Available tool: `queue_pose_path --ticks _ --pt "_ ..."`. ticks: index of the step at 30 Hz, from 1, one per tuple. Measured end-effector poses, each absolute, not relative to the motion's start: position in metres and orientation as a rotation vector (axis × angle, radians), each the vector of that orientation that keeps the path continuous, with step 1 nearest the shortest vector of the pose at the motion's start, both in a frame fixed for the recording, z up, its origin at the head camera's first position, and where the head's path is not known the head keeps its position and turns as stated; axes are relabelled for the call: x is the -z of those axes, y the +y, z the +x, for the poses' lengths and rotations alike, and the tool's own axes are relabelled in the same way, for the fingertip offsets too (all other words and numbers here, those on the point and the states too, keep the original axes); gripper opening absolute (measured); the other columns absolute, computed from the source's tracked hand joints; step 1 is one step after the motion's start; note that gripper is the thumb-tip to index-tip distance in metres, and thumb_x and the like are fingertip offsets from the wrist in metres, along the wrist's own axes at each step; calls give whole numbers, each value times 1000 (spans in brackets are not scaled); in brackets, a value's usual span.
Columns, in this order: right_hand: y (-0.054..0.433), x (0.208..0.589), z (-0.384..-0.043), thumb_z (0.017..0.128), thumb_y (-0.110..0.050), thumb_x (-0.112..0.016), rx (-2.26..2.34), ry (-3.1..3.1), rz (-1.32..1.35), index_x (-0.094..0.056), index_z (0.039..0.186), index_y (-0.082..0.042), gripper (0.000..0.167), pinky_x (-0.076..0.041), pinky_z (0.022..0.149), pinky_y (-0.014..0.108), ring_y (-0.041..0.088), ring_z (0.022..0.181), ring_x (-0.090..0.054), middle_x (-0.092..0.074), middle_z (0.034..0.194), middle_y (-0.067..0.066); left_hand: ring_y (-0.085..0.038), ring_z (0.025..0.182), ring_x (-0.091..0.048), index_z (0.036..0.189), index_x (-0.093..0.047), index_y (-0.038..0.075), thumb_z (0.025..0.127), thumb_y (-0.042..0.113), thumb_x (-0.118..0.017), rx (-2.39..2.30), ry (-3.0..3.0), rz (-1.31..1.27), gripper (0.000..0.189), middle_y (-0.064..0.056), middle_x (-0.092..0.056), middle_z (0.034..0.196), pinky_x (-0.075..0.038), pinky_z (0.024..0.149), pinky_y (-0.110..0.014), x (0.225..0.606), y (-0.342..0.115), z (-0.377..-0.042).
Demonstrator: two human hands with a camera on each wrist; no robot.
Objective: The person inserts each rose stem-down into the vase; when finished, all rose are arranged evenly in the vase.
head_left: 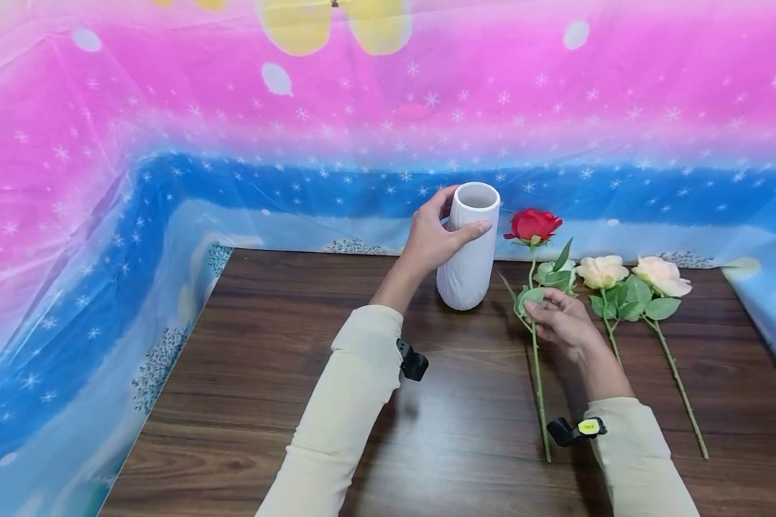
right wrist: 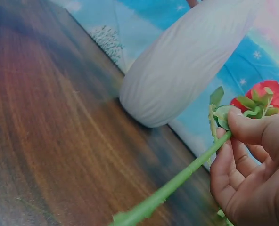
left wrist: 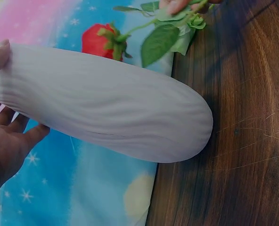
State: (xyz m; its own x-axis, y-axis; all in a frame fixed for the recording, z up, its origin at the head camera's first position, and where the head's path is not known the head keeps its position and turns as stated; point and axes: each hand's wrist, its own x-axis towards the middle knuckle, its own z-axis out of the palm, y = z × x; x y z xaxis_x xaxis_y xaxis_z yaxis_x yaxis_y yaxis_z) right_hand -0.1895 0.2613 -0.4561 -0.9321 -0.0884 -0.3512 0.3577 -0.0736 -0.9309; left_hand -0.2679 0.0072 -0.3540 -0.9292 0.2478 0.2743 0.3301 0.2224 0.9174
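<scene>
At a brown desk (head_left: 233,402), a person's right grip (head_left: 569,327) pinches a red rose (head_left: 534,225) by its stem, peach roses (head_left: 601,273) to its right. Farther back, the left grip (head_left: 430,233) holds an upright white vase (head_left: 465,266) before a snowflake-patterned backdrop (head_left: 388,93).

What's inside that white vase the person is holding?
Looking into the white vase, only the pale upper inner wall shows; nothing sticks out. The vase's sides hide the bottom, so whatever may lie there can't be seen.
</scene>
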Motion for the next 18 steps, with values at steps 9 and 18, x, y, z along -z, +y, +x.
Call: queue_pose_path --ticks 9,18 --pt "264 444 -192 100 -16 -64 2237 1771 265 -63 96 -30 15 -54 63 19 3 72 -67 -70 80 -13 -26 129 -62 147 -51 13 86 29 -82 1828 -2416 -562 70 -9 -63 139 -57 102 -44 353 6 -268" --pt "263 431 -193 99 -14 -65 2367 1631 204 -62 100 -25 12 -58 66 22 6 76 -69 -71 87 -11 -28 130 -62 148 -50 12 87 29 -82 1838 -2414 -558 71 -10 -63 139 -57 103 -44 351 6 -268"
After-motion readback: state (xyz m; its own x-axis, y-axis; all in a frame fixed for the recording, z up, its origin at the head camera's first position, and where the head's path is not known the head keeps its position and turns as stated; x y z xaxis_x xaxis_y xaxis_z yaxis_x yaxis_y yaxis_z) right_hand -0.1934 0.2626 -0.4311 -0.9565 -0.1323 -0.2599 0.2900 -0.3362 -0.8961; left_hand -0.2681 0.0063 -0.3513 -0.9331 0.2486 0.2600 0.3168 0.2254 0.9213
